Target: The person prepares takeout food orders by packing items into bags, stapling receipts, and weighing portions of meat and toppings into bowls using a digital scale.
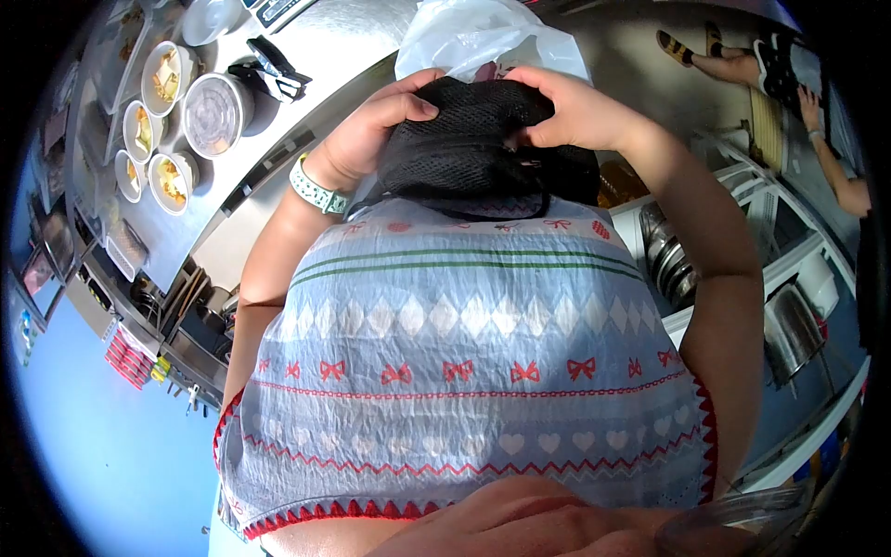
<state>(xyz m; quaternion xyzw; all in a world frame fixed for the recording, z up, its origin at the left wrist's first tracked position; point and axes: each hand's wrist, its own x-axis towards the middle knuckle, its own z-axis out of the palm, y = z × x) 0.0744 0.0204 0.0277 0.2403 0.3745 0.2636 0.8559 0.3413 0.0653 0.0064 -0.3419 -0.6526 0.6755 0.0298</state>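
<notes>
A piece of black mesh fabric (455, 139), perhaps a bag or a cap, is held up in front of my apron; its exact kind does not show. My left hand (385, 121) grips its left side, thumb on top. At the upper right edge my right hand (571, 110) has its thumb and fingers closed on the fabric. A thin dark cord or edge hangs along its underside. Just beyond it sits a white plastic bag (487, 42), partly hidden by the fabric and fingers. The patterned apron (464, 325) fills the lower middle of the view.
Several bowls of food (167, 79) and a lidded round tub (213, 114) stand on the steel counter (325, 46), beside a black object (271, 72). Pots (794, 330) sit on a white rack at right. Another person's arm (835, 172) and legs show at upper right.
</notes>
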